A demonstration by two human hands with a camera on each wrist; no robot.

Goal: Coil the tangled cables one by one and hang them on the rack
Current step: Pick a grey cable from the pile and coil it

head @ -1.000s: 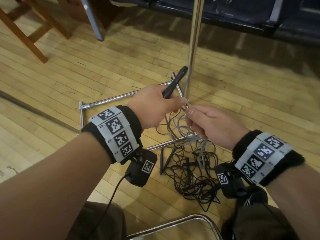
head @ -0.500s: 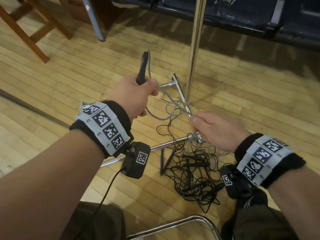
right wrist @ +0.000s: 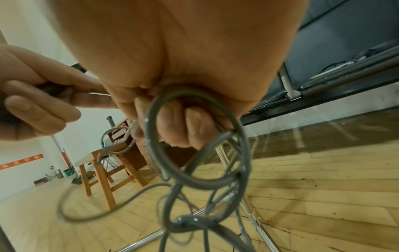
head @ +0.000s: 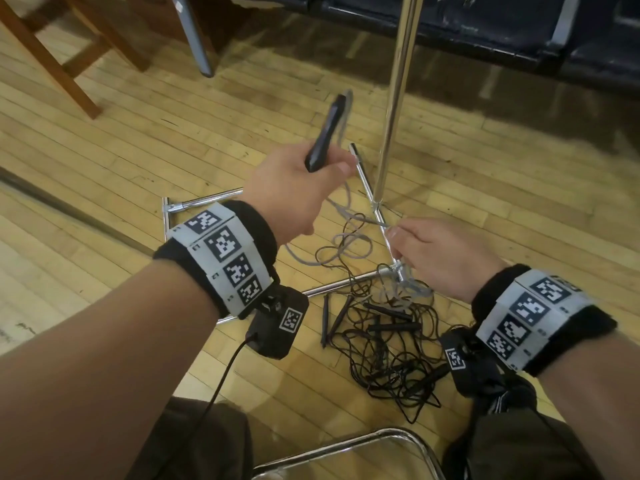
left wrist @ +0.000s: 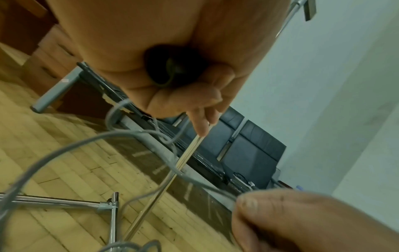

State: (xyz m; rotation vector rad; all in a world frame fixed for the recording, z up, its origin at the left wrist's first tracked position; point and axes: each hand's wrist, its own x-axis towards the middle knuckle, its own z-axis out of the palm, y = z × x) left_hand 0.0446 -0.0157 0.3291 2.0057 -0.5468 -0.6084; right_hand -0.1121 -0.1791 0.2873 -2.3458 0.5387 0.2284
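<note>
My left hand (head: 330, 168) grips a black handle (head: 327, 133) that points up and away, left of the rack's chrome pole (head: 394, 98). A grey cable (head: 346, 244) runs from the handle down in loose loops to my right hand (head: 401, 244), which pinches it above the rack's base bar (head: 207, 200). In the right wrist view, my right hand (right wrist: 183, 122) has its fingers curled through grey cable loops (right wrist: 194, 184). In the left wrist view, the handle's end (left wrist: 170, 66) sits in my left fist. A tangle of black cables (head: 388, 348) lies on the floor below my right hand.
Wooden stool legs (head: 52, 57) and a grey metal leg (head: 197, 39) stand at the far left. A dark bench (head: 485, 29) runs along the back. A chrome chair frame (head: 346, 448) sits at the bottom edge, by my knees.
My left hand has lifted up and to the left with the black handle, drawing the grey cable out from my right hand. My right hand has dropped slightly, still holding the cable.
</note>
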